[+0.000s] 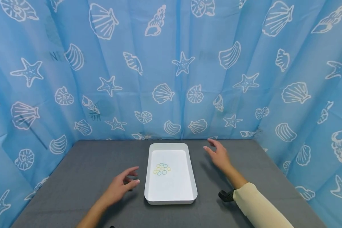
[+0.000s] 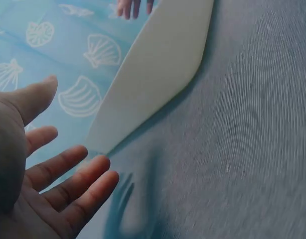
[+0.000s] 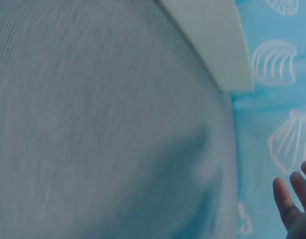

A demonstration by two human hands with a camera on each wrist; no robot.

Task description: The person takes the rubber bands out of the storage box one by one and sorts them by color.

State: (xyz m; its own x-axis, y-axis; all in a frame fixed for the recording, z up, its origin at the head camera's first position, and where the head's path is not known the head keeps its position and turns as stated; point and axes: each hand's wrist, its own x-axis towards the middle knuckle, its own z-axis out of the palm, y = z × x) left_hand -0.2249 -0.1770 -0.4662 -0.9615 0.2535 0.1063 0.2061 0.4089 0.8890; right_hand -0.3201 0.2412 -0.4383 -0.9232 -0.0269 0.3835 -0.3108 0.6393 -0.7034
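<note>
A white rectangular tray (image 1: 176, 193) lies on the table in the head view. Toward its left side sits a loose cluster of several small yellow and teal rings (image 1: 161, 169). My left hand (image 1: 122, 185) hovers just left of the tray, its fingers relaxed and holding nothing. In the left wrist view its fingers (image 2: 76, 184) spread apart near the tray's outer wall (image 2: 158, 59). On the other side, my right hand (image 1: 218, 155) is above the table near the tray's far right corner, with loose fingers and nothing in them.
A grey cloth (image 1: 102, 158) covers the table. Behind and along both sides hangs a blue curtain (image 1: 205, 88) with white shells and starfish. A black band (image 1: 226, 196) is on the right wrist at the cream sleeve (image 1: 259, 205).
</note>
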